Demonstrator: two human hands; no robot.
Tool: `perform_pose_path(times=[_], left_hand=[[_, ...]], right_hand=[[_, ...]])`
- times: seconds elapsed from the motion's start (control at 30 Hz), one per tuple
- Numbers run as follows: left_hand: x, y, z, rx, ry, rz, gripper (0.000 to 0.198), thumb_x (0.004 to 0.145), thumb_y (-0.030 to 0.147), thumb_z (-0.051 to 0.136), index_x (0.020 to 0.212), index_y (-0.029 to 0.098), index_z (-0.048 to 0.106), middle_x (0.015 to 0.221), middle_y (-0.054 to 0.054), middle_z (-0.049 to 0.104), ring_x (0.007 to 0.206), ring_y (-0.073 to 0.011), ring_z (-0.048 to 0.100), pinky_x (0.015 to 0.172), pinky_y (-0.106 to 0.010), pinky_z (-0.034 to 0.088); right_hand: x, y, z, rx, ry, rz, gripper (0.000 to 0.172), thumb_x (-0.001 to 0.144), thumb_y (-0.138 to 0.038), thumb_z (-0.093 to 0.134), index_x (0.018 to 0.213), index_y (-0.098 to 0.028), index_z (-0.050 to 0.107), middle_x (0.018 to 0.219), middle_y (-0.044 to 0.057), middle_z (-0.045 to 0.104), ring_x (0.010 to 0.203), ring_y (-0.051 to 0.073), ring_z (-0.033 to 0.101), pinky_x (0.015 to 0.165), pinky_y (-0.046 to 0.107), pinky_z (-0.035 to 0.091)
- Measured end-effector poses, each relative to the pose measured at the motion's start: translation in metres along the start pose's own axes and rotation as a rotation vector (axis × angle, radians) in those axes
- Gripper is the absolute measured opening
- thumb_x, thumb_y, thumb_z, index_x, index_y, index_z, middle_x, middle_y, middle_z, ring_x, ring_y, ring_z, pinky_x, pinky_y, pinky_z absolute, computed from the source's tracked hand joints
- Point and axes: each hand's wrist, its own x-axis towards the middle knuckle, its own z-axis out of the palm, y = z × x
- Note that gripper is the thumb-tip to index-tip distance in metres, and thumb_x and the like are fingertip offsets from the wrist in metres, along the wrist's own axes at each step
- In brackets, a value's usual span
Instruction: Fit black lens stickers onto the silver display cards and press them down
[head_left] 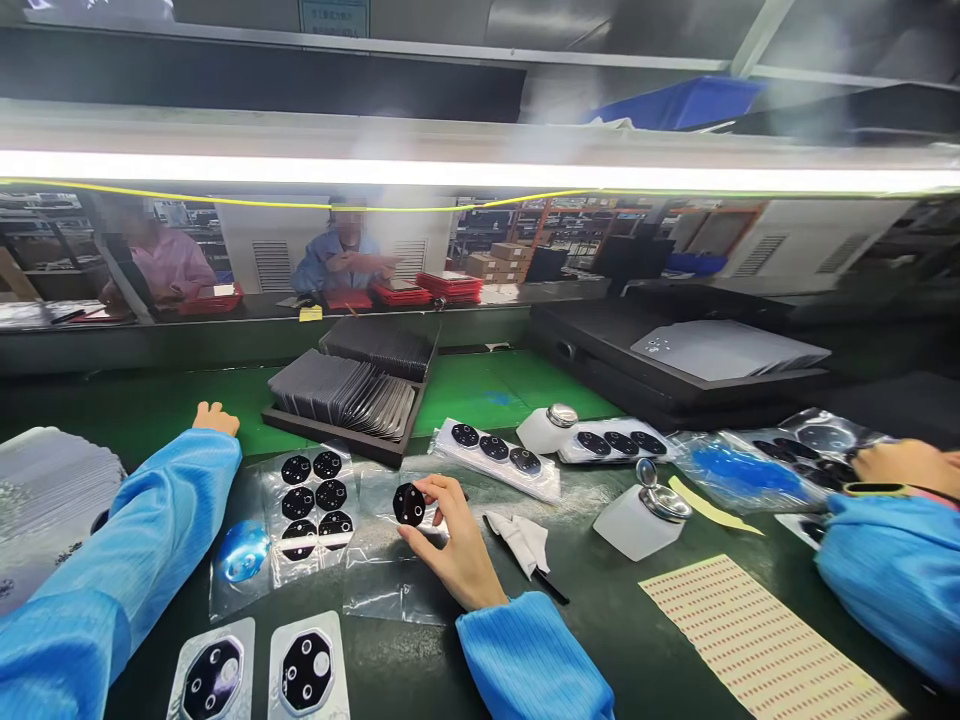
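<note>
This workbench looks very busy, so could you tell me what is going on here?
The person's right hand pinches a black perforated disc above a clear plastic sheet, beside a film sheet of similar discs. Their left hand rests on the green bench mat. At the right, a co-worker's hand touches another film of black discs.

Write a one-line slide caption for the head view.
Right hand pinches a black holed disc over clear plastic film.
</note>
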Motion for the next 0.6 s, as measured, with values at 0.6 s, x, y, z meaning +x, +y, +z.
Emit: perform_pose_path(times=[0.6], left_hand=[[-0.152, 0.079, -0.043, 0.207, 0.046, 0.18, 0.021, 0.088, 0.007, 0.05, 0.083, 0.017, 0.067, 0.088, -0.013, 0.064, 0.1, -0.0279, 0.053, 0.083, -0.042, 0.037]], right_hand=[[-0.004, -0.004, 0.005, 0.055, 0.036, -0.032, 0.035, 0.08, -0.028, 0.066, 0.115, -0.025, 0.06, 0.115, 0.008, 0.057, 0.087, 0.02, 0.061, 0.064, 0.031, 0.055]])
